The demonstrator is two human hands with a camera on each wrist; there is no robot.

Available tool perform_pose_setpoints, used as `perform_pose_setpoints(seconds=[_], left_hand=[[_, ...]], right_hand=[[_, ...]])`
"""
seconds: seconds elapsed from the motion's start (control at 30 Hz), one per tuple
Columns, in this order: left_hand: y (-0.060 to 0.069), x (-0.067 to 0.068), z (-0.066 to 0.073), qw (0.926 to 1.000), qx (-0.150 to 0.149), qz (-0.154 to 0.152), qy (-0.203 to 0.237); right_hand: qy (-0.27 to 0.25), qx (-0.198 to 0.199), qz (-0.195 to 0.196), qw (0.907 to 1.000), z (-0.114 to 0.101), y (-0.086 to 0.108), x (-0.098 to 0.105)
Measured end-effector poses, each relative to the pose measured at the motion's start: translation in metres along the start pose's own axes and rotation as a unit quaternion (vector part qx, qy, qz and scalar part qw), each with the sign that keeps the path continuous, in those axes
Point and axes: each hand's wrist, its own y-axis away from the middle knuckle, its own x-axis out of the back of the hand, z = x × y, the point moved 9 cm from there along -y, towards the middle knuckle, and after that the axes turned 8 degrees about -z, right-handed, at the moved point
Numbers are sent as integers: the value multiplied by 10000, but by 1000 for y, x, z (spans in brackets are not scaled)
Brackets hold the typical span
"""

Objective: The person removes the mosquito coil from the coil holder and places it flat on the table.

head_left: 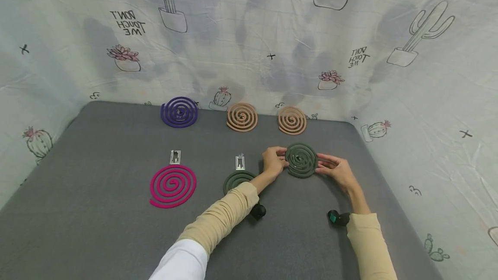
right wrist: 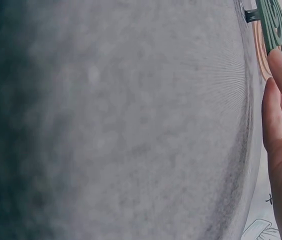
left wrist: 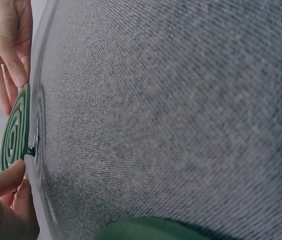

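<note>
A dark green mosquito coil (head_left: 301, 160) lies between the two hands, raised a little off the grey surface. Beneath it, the left wrist view shows a small metal stand (left wrist: 31, 151). My left hand (head_left: 274, 161) pinches the coil's left edge between thumb and fingers. At the opposite edge, my right hand (head_left: 336, 170) holds it by the fingertips, with the thumb against the rim in the right wrist view. Another green coil (head_left: 236, 179) lies partly hidden under my left forearm.
A purple coil (head_left: 179, 112) and two tan coils (head_left: 242, 117) (head_left: 292, 120) line the back edge. To the left is a pink coil (head_left: 173, 186). Two metal stands (head_left: 175, 157) (head_left: 240, 162) lie flat nearby. Printed cloth (head_left: 241, 55) hangs behind the grey table (head_left: 97, 211).
</note>
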Motion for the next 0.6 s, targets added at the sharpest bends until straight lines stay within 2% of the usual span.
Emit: perform_pose_setpoints(seconds=[0.3,0.6], left_hand=[[0,-3,-4,9998,124,-135,118],[1,-1,0,9991,117,-295,292]], right_hand=[[58,-42,67,10000,3,1,1],[245,-180,-14,9995,3,2,1]])
